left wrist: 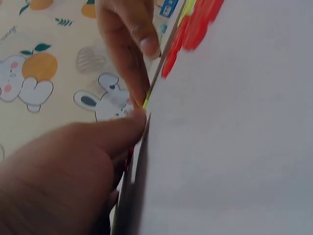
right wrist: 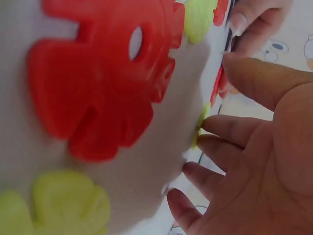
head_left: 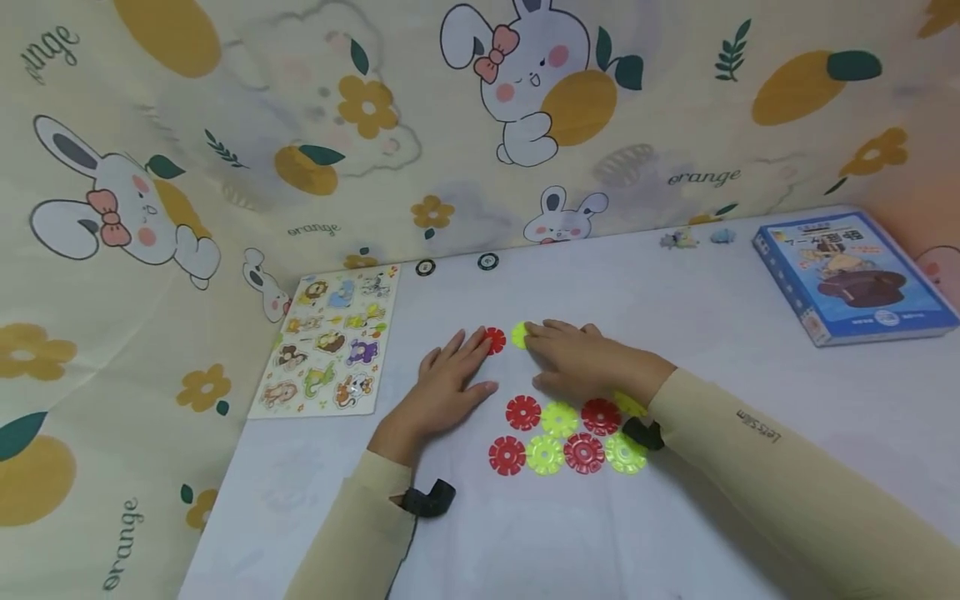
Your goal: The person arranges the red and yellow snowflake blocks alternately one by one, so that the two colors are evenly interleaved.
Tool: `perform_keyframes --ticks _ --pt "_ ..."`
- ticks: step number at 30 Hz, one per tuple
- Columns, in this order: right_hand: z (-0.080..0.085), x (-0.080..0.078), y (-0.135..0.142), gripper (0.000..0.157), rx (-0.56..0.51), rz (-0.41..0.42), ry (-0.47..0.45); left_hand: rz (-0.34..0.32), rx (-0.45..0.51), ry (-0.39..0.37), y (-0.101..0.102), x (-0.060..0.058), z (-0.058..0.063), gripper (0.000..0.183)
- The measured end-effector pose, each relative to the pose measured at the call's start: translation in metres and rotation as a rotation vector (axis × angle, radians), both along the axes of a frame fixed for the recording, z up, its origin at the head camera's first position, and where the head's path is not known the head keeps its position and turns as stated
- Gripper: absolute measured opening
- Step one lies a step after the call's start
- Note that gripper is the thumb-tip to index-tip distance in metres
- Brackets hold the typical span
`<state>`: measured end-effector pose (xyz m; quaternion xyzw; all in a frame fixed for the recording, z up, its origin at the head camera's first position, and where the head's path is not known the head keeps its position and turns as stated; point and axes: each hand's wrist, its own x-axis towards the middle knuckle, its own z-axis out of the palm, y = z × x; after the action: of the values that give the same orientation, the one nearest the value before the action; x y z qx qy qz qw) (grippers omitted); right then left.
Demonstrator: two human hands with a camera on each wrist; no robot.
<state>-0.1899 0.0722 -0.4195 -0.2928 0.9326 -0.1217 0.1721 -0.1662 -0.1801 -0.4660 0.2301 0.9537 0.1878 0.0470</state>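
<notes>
My left hand (head_left: pixel 444 392) lies palm down on the white table, fingers extended, with its fingertips on a red flower-shaped plastic disc (head_left: pixel 495 341). Just right of that disc is a yellow-green one (head_left: pixel 519 335), touched by the straight fingertips of my right hand (head_left: pixel 573 360). Nearer the front, red discs (head_left: pixel 507 456) and yellow-green discs (head_left: pixel 545 454) alternate in two rows. The right wrist and sleeve partly cover the far-right disc of the upper row. From the right wrist view, a red disc (right wrist: pixel 107 83) looms large, and the fingers (right wrist: pixel 227 128) reach a yellow-green disc's edge.
An animal picture board (head_left: pixel 322 354) lies on the left. Two small black round pieces (head_left: pixel 488 262) sit near the back edge. At the back right are small figurines (head_left: pixel 679 238) and a blue box (head_left: pixel 855 271). A patterned cloth (head_left: pixel 420 108) hangs behind the table.
</notes>
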Motion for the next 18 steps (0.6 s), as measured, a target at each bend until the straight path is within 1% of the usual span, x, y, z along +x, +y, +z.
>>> perform_keyframes --ticks 4,7,12,18 --pt "-0.004 -0.0028 -0.0026 0.088 0.009 -0.01 -0.014 0.009 0.03 0.003 -0.0015 -0.0019 -0.0007 0.078" --pt "-0.007 -0.0025 -0.0029 0.091 0.02 0.001 -0.012 0.011 0.013 -0.002 -0.0001 -0.0012 -0.0008 0.081" --pt "-0.006 -0.0014 -0.0045 0.096 0.043 0.01 -0.011 -0.002 -0.006 -0.016 0.0001 -0.0042 -0.0001 0.078" --pt "-0.0041 -0.0017 -0.0034 0.097 0.057 0.007 -0.024 -0.013 0.044 -0.043 -0.0026 -0.0102 -0.0009 0.074"
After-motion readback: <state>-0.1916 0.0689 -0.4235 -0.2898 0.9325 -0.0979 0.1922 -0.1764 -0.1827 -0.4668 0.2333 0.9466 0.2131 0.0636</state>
